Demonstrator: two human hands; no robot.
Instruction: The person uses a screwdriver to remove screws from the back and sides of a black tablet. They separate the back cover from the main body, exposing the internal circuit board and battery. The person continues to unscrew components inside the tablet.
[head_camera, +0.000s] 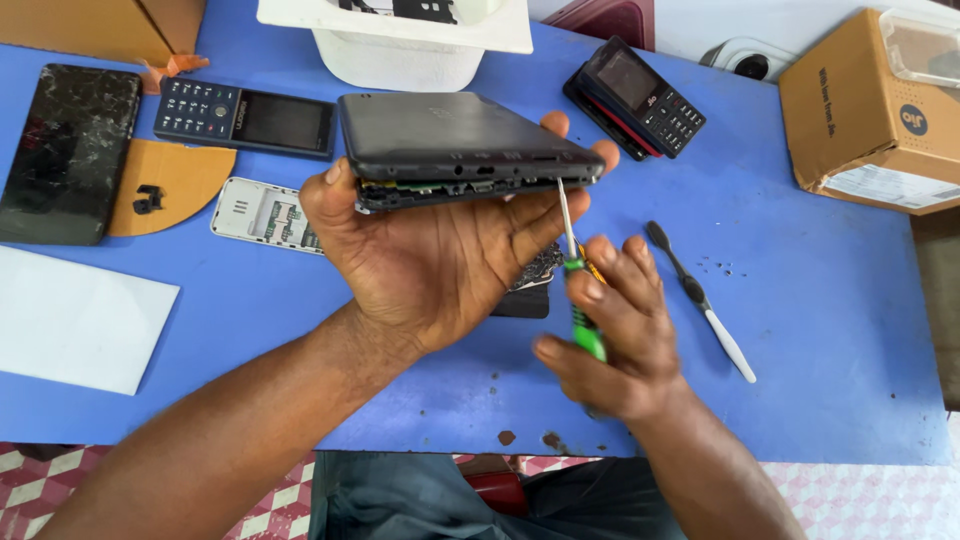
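Single view, head-worn camera. Looks steeply down and forward over the blue table (820, 330), near edge at the bottom, far edge probably just beyond the top. Close range: left hand (440, 250) and right hand (610, 330) fill the centre. No second view shares the scene.

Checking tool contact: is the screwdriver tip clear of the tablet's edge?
No. The right hand holds the green-handled screwdriver with its tip against the seam of the dark tablet, which the left hand holds up.

phone repair workshop | blue bench (800, 300) | opened keypad phones (245, 118) | screwdriver (580, 300)
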